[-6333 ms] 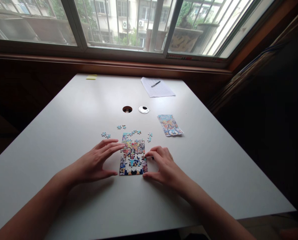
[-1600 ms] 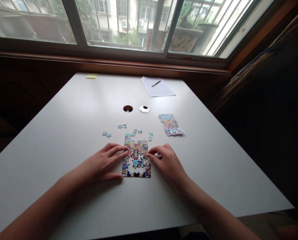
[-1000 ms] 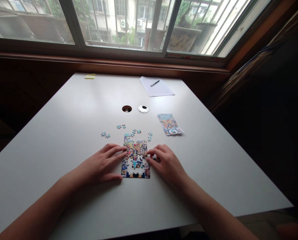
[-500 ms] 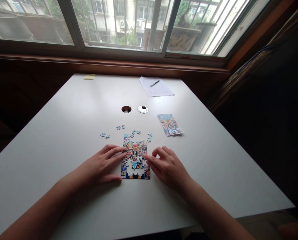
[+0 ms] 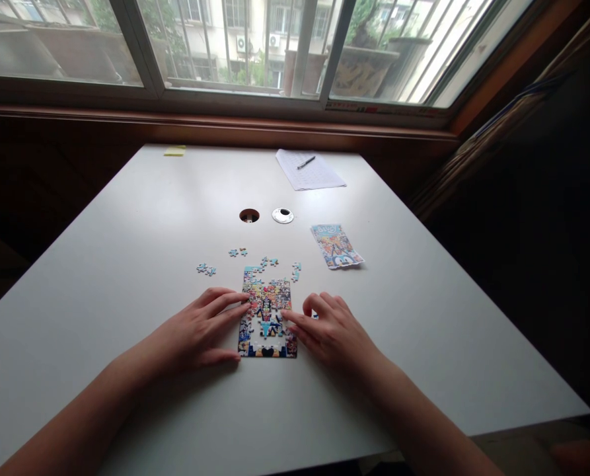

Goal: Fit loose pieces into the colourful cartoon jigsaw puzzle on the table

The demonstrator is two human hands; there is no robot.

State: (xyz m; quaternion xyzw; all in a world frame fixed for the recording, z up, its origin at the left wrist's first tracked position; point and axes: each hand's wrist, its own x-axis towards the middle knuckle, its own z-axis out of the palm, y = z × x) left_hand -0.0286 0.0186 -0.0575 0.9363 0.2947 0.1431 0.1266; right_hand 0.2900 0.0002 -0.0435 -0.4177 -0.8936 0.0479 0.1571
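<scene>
A partly assembled jigsaw puzzle [image 5: 267,352] lies flat on the white table, with gaps in its upper and lower middle. My left hand [image 5: 203,324] rests at its left edge, fingers spread and the fingertips touching the border. At the right edge is my right hand [image 5: 331,330]. Its index finger is stretched onto the puzzle, the thumb tip lies a little apart below, and the other fingers are curled. A small bluish puzzle piece [image 5: 315,316] shows partly under those curled fingers. Loose puzzle pieces [image 5: 206,269] lie beyond my left hand, with more puzzle pieces [image 5: 296,271] above the right edge.
A picture card [image 5: 337,246] lies to the right of the puzzle. Farther back are a round hole [image 5: 249,216] in the table, its metal cover [image 5: 283,215], paper sheets [image 5: 314,175] with a pen [image 5: 305,162], and a yellow note [image 5: 174,151]. A window stands behind the table.
My right index fingertip has shifted slightly left over the puzzle, and the small bluish pieces in its lower middle look slightly moved. My left hand stays at the left edge.
</scene>
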